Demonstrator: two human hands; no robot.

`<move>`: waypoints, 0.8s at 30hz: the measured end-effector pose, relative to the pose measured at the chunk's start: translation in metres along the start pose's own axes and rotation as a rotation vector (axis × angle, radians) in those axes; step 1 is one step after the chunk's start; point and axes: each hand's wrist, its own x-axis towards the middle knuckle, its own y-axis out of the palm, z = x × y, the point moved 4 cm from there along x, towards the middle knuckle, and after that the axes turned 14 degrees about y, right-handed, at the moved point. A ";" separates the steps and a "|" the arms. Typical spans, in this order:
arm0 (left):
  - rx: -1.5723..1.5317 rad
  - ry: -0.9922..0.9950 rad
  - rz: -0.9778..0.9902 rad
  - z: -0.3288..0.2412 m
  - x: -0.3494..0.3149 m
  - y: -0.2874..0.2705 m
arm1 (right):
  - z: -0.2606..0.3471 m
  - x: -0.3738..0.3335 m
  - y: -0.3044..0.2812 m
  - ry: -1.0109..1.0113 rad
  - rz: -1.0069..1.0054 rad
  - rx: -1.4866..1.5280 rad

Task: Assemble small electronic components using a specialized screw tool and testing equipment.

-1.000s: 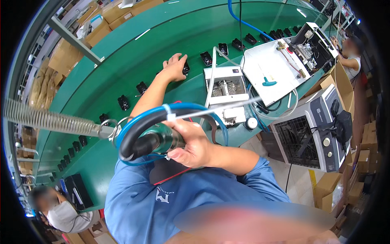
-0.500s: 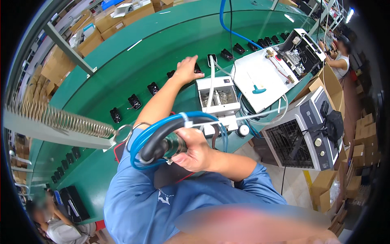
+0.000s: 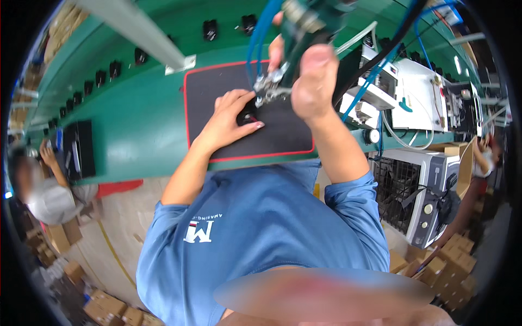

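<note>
My left hand (image 3: 225, 122) rests on the black mat (image 3: 217, 84) with the red border, fingers curled round a small black part (image 3: 248, 115) that shows red and shiny bits. Over the mat, my right hand (image 3: 314, 81) grips a green power screwdriver (image 3: 296, 46), thumb towards me. The tool's metal nose (image 3: 269, 87) reaches down beside the black part and close to my left fingertips. Whether the nose touches the part I cannot tell.
Blue hoses (image 3: 254, 49) and a black cable run from the tool. Black parts (image 3: 210, 30) line the green bench's far side. A screw feeder box (image 3: 375, 89), a white appliance casing (image 3: 416, 92) and an air cooler (image 3: 410, 190) stand right. A co-worker (image 3: 49, 190) sits left.
My left hand has come back from the row of parts to the mat, with a black part under it. My right hand has moved forward over the mat with the screwdriver. The view has turned.
</note>
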 end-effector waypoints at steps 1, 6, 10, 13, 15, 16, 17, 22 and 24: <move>-0.023 -0.044 -0.029 0.004 -0.004 0.006 | 0.004 0.003 0.008 0.034 0.022 0.009; -0.005 -0.022 -0.180 0.004 -0.017 0.015 | 0.011 -0.008 0.035 0.176 -0.089 -0.012; -0.012 0.031 -0.242 0.003 -0.018 0.016 | 0.029 -0.014 0.060 0.069 -0.205 -0.155; 0.043 0.044 -0.243 0.001 -0.019 0.018 | 0.034 -0.012 0.070 0.076 -0.179 0.057; 0.057 0.059 -0.272 0.003 -0.018 0.020 | 0.046 -0.011 0.078 0.055 -0.193 0.102; 0.047 0.040 -0.240 0.005 -0.017 0.022 | 0.053 -0.011 0.082 0.026 -0.215 0.155; 0.037 0.021 -0.208 0.007 -0.017 0.023 | 0.057 -0.010 0.084 -0.003 -0.237 0.209; 0.016 0.057 -0.252 0.006 -0.014 0.022 | 0.070 0.002 0.075 -0.017 -0.164 0.047; 0.009 0.065 -0.263 0.008 -0.015 0.024 | 0.071 -0.001 0.074 -0.016 -0.143 0.059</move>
